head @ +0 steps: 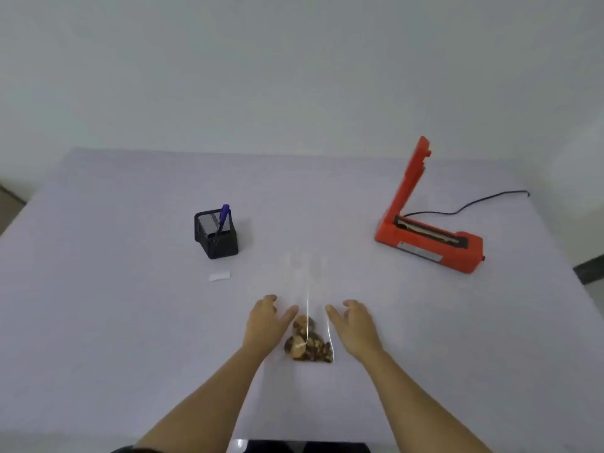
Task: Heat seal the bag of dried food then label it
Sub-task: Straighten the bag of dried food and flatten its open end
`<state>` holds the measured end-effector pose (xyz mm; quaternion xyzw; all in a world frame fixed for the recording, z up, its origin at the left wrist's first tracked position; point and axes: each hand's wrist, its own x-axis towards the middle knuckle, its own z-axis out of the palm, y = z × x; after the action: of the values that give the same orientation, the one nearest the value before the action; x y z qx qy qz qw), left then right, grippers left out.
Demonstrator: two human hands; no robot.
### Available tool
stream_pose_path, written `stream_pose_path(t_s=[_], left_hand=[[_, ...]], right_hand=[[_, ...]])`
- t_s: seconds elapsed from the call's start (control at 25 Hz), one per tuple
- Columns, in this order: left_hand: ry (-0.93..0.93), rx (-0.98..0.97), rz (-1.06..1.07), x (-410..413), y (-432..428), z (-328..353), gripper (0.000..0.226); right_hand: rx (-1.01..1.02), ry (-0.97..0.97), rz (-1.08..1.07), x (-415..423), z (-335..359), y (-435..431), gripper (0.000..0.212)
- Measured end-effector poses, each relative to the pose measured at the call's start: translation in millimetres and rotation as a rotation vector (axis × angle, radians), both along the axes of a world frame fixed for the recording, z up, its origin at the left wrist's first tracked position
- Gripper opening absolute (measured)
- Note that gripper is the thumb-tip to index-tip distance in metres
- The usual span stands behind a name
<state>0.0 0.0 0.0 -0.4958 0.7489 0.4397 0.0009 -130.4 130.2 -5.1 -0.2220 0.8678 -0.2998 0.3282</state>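
A clear bag (310, 307) lies flat on the bench (130, 322), near the middle of the front edge, its long side running away from the person. The dried food (307, 344), brown pieces, is heaped at the bag's near end, and the far end looks flat.

The left hand (268, 325) rests at the bag's left side and the right hand (354, 325) at its right side. Both are palm down, with fingers loosely curled and the thumbs spread wide and pointing inward at the bag. The thumb tips lie at the bag's side edges, but I cannot tell whether they touch the plastic. Neither hand holds anything.

Toward the right edge of the bench stands an orange heat sealer (428, 240) with its arm raised steeply. A black cord (474, 204) runs from it toward the far right corner.

Toward the left, well apart from the bag, a black mesh pen holder (216, 238) holds a purple pen (224, 215), which leans. A small white label (219, 276) lies just in front of the holder.
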Motion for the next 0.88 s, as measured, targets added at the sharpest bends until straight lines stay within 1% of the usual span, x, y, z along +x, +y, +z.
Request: stream_pose_path(t_s=[0.08, 0.2, 0.36, 0.48, 0.6, 0.68, 0.8, 0.88], left_hand=[[0.053, 0.077, 0.13, -6.3, 3.6, -7.6, 0.064], [0.092, 0.112, 0.19, -11.4, 8.2, -14.9, 0.059], [0.128, 0.161, 0.247, -8.9, 2.8, -21.1, 0.044], [0.142, 0.196, 0.197, -3.3, -3.3, -25.8, 0.026], [0.204, 0.308, 0.152, 5.4, -11.3, -26.5, 0.011], [0.242, 0.344, 0.077, 12.5, -15.8, -22.4, 0.006], [0.274, 0.375, -0.016, 21.1, -19.7, -19.0, 0.01], [0.315, 0.411, -0.033, 23.9, -20.2, -20.4, 0.01]], right_hand=[[-0.077, -0.095, -0.074, 2.1, -11.0, -5.4, 0.056], [-0.123, -0.125, -0.105, 6.1, -20.8, -9.0, 0.046], [-0.17, -0.149, -0.146, 3.3, -25.2, -7.9, 0.03], [-0.193, -0.154, -0.141, 3.1, -25.5, -9.9, 0.015], [-0.218, -0.18, -0.129, 1.8, -23.8, -7.2, 0.01], [-0.233, -0.204, -0.096, 0.4, -19.8, -1.3, 0.006], [-0.227, -0.261, -0.048, -0.3, -15.9, 5.5, 0.002], [-0.229, -0.32, -0.05, 2.2, -15.7, 7.1, 0.006]])
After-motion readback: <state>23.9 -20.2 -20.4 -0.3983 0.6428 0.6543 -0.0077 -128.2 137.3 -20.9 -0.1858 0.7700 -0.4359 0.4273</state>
